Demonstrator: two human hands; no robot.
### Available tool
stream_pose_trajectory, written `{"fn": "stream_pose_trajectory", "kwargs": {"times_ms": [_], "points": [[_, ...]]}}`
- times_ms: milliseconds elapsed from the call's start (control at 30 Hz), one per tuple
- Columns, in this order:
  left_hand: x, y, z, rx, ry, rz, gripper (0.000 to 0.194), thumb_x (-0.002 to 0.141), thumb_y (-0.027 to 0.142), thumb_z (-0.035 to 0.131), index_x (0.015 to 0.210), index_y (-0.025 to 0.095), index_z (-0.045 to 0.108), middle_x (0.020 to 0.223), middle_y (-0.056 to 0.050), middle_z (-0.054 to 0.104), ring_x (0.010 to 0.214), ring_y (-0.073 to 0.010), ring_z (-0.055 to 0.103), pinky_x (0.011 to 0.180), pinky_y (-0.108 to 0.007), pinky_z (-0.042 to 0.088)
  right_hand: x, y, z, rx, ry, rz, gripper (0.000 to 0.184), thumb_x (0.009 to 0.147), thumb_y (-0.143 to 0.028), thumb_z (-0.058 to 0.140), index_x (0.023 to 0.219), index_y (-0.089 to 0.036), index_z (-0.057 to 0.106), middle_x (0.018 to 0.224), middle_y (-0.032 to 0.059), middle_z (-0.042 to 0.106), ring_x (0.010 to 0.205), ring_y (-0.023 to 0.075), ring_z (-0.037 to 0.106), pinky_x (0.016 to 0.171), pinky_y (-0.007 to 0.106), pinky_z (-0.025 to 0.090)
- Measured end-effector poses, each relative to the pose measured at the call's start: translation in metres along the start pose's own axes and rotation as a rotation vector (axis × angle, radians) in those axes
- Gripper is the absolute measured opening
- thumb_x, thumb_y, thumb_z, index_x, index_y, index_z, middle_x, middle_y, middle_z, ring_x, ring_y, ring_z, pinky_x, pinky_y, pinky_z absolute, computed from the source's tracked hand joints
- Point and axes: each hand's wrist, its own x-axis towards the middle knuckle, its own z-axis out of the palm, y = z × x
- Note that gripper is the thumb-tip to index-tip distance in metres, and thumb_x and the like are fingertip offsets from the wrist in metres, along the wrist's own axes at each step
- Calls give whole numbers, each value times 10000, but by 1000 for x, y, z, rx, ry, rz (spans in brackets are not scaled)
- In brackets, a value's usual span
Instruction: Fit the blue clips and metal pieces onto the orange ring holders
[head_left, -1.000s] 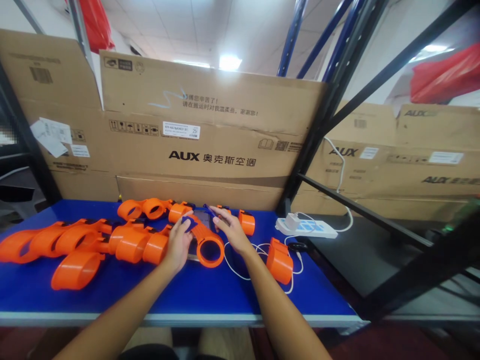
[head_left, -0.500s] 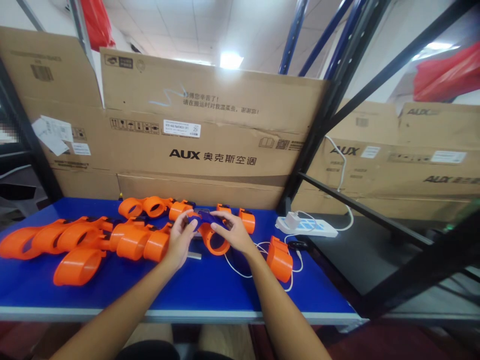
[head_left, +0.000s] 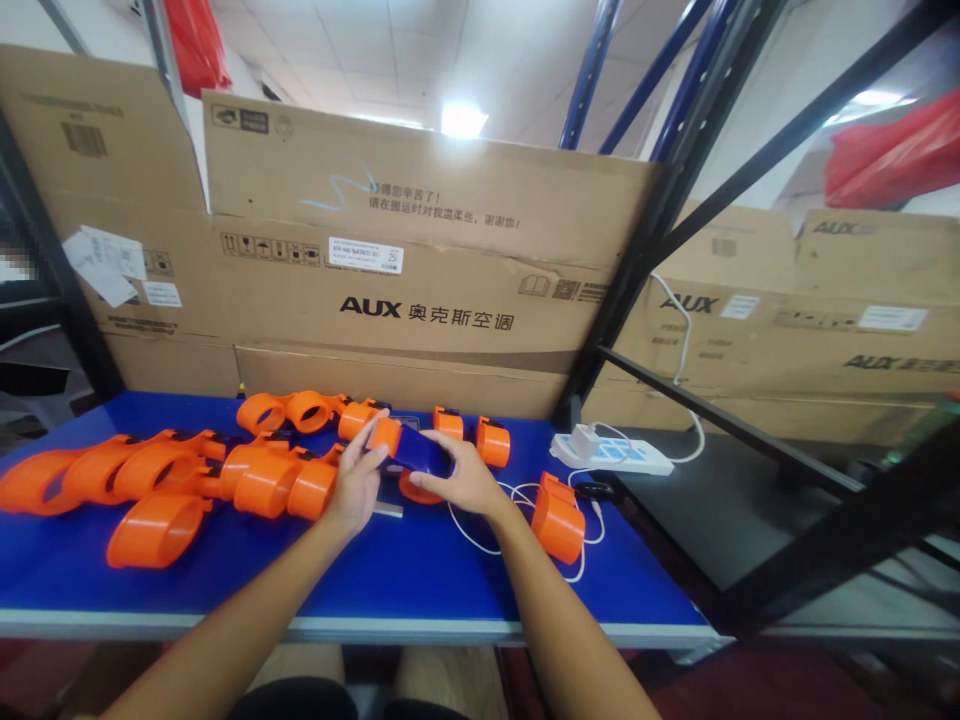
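Between both hands is an orange ring piece (head_left: 386,436) with a smooth dark blue panel (head_left: 424,452) that faces up toward me. My left hand (head_left: 357,482) pinches its orange left end between thumb and fingers. Around the right end of the panel, my right hand (head_left: 466,480) is closed, its thumb at the lower edge. Part of an orange ring (head_left: 418,488) shows below the panel, mostly covered. Just behind the hands, a dark flat object on the table is largely hidden. A short grey metal strip (head_left: 388,510) lies beneath.
Several orange rings (head_left: 157,530) with dark clips lie in rows across the left of the blue table (head_left: 360,590). At right are another orange ring piece (head_left: 559,525), a white cable and a power strip (head_left: 615,452). Cardboard (head_left: 420,250) and a black rack post (head_left: 622,280) stand behind.
The held piece has been tilted, so its dark blue panel now faces me and its ring is mostly hidden beneath. Both hands stay in about the same place.
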Motion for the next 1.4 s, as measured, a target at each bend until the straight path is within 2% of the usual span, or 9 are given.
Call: {"fn": "stream_pose_trajectory", "kwargs": {"times_ms": [100, 233, 633, 800, 933, 1000, 1067, 1167, 1400], "points": [[0, -1, 0, 204, -1, 114, 622, 738, 262, 833, 1325, 233, 629, 1420, -113, 618, 1387, -300, 508, 1167, -399, 375, -2, 3, 1, -247, 105, -117, 621, 793, -451, 805, 1343, -231, 617, 1306, 119, 681, 1170, 306, 656, 1052, 488, 502], [4, -3, -3, 431, 12, 244, 572, 732, 301, 846, 1245, 229, 604, 1322, -113, 679, 1273, -302, 611, 1135, -492, 416, -3, 9, 1, -448, 121, -270, 631, 834, -447, 771, 1394, -231, 576, 1252, 132, 688, 1122, 310, 641, 1008, 508, 518], [8, -2, -7, 360, -4, 188, 503, 716, 319, 851, 1111, 235, 551, 1266, -111, 707, 1194, -295, 664, 1064, -506, 482, -3, 13, 1, -537, 101, -339, 641, 882, -440, 719, 1460, -258, 509, 1261, 131, 666, 1128, 311, 609, 991, 520, 502], [8, -6, -9, 293, -9, 146, 566, 776, 383, 808, 1271, 228, 583, 1338, -128, 669, 1289, -307, 601, 1129, -486, 426, -4, 6, 2, -451, 151, -256, 673, 853, -471, 744, 1448, -244, 526, 1290, 135, 663, 1138, 316, 619, 1021, 516, 488], [5, -8, -7, 229, -124, 115, 627, 858, 458, 717, 1420, 235, 549, 1467, -123, 576, 1417, -319, 472, 1159, -462, 403, -2, 5, 2, -210, 255, -111, 566, 897, -514, 673, 1378, -231, 576, 1316, 127, 659, 1185, 308, 621, 1038, 472, 479], [2, -9, -6, 252, -208, 99, 706, 839, 446, 744, 1473, 238, 512, 1493, -128, 552, 1412, -343, 472, 1136, -477, 434, 0, 7, 3, -41, 275, -29, 473, 942, -566, 579, 1248, -212, 644, 1215, 112, 697, 1112, 288, 650, 961, 421, 513], [0, -9, -6, 304, -282, 72, 787, 810, 411, 785, 1511, 237, 474, 1519, -133, 524, 1415, -366, 463, 1129, -489, 443, 1, 11, 7, 93, 272, 75, 497, 963, -637, 483, 980, -186, 688, 955, 82, 716, 889, 247, 666, 798, 357, 532], [-4, -10, -8, 365, -337, 24, 858, 812, 406, 789, 1560, 235, 405, 1570, -127, 465, 1454, -378, 404, 1166, -498, 402, 3, 14, 14, 194, 252, 248, 619, 935, -728, 434, 662, -187, 557, 650, 21, 583, 616, 170, 522, 585, 290, 445], [-9, -12, -8, 397, -435, -3, 1200, 719, 457, 864, 1643, 245, 129, 1614, -149, 388, 1462, -412, 374, 1170, -543, 384, 5, 10, 18, 204, 177, 342, 683, 908, -786, 400, 662, -174, 582, 620, 33, 583, 624, 184, 515, 572, 290, 412]]}}
